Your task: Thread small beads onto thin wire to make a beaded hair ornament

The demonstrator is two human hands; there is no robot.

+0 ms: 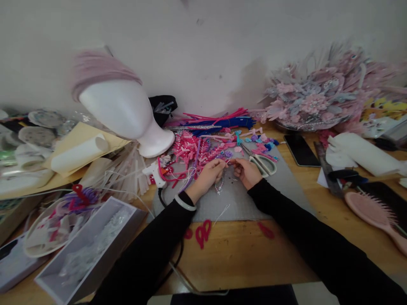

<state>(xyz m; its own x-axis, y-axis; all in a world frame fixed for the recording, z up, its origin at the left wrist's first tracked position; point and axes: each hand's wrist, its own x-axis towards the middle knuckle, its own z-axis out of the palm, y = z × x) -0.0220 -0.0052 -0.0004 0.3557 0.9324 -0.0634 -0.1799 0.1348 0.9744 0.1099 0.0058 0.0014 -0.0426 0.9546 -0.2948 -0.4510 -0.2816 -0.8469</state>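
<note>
A thin pink strand was held above the grey cutting mat, between the fingertips of both hands. It was pinched narrowly by the left hand and, from the other side, by the right hand; whether its end was gripped firmly by the right could not be told. Just below, a slim string of pale beads was seen hanging or lying; its attachment could not be made out. With so little strand to grasp, a slip could be caused by a slight twist of the fingers. Beside the left wrist, loose white threads were spread near a heap of pink and red fuzzy stems, where a snag could be caused by a sideways sweep. The white-handled scissors were set close to the right hand and could be knocked by its knuckles. A black cable was routed by the left sleeve; by a forearm pull, the white corded tool could be dragged.
</note>
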